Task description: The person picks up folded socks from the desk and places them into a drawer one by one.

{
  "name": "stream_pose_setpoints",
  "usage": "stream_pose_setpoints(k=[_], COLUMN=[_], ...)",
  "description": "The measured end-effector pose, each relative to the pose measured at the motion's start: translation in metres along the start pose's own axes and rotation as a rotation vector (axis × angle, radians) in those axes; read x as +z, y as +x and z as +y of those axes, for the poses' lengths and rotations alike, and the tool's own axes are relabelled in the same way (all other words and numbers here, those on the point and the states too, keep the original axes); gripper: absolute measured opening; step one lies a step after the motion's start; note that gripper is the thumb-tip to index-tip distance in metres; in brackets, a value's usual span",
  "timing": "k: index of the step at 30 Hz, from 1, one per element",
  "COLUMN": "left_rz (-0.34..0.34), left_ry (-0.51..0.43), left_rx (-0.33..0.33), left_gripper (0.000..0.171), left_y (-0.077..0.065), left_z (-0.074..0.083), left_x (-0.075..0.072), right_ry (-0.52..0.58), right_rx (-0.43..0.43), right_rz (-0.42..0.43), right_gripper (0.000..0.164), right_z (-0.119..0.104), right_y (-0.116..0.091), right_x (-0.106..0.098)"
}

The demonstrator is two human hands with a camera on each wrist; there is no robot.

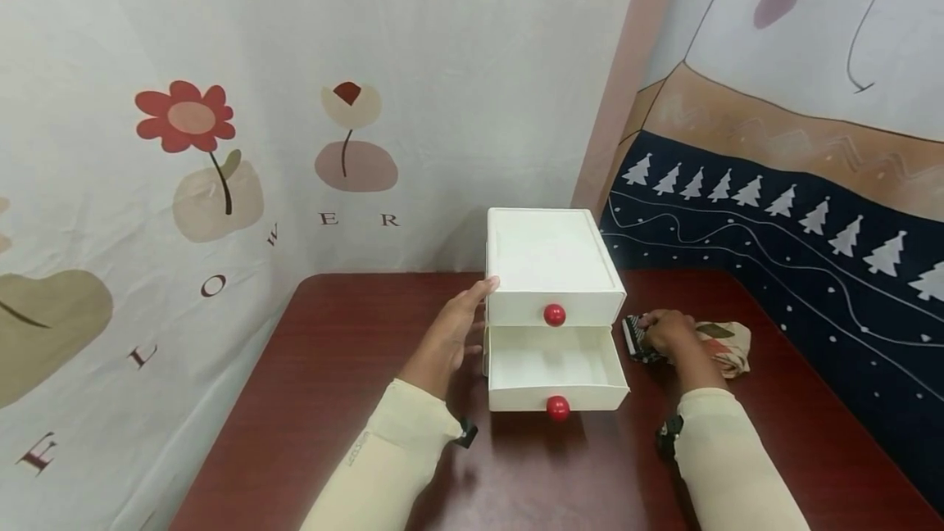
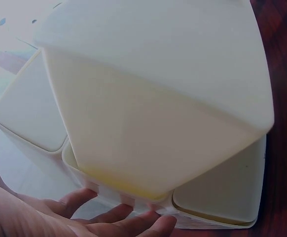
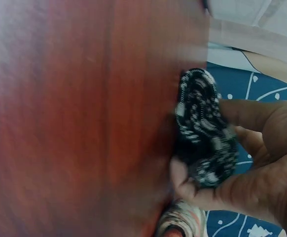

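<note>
A white drawer cabinet (image 1: pixel 549 248) with red knobs stands on the table, one drawer (image 1: pixel 556 400) below its top drawer pulled out and bare inside. My left hand (image 1: pixel 446 334) rests against the cabinet's left side, thumb at the top front corner; in the left wrist view its fingers (image 2: pixel 119 215) lie fairly straight along the side. To the cabinet's right, my right hand (image 1: pixel 671 334) pinches a folded black-and-white patterned cloth (image 3: pixel 202 128) between thumb and fingers, at the tabletop. A beige cloth with a leaf-like print (image 1: pixel 730 347) lies just beside that hand, partly hidden by it.
The dark red tabletop (image 1: pixel 354 351) extends on both sides of the cabinet. A white flower-print curtain (image 1: pixel 442 64) hangs behind, and a dark blue hanging with white trees (image 1: pixel 811 252) runs along the right edge.
</note>
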State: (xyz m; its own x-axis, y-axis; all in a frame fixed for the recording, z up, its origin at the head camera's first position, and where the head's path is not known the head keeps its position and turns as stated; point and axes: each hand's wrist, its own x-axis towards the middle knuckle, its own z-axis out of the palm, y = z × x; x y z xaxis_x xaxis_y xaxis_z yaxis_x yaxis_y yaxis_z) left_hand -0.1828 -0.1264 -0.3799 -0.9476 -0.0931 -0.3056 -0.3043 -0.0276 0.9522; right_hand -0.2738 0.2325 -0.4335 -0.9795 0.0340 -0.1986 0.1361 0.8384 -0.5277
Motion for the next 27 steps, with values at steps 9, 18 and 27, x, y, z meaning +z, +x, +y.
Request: stream_pose_setpoints(k=[9, 18, 27], left_rz=[-0.008, -0.003, -0.012], left_ry=[0.015, 0.013, 0.009], left_rx=[-0.015, -0.011, 0.001], left_gripper=[0.089, 0.09, 0.089], left_y=[0.001, 0.001, 0.001], left_z=[-0.001, 0.0, -0.002], left_x=[0.001, -0.002, -0.001], right_ry=[0.254, 0.412, 0.433], right_rx=[0.068, 0.071, -0.006], right_rz=[0.109, 0.104, 0.093], right_gripper=[0.043, 0.042, 0.049], right_z=[0.009, 0.01, -0.002], right_y=[-0.004, -0.019, -0.056], right_x=[0.012, 0.003, -0.015])
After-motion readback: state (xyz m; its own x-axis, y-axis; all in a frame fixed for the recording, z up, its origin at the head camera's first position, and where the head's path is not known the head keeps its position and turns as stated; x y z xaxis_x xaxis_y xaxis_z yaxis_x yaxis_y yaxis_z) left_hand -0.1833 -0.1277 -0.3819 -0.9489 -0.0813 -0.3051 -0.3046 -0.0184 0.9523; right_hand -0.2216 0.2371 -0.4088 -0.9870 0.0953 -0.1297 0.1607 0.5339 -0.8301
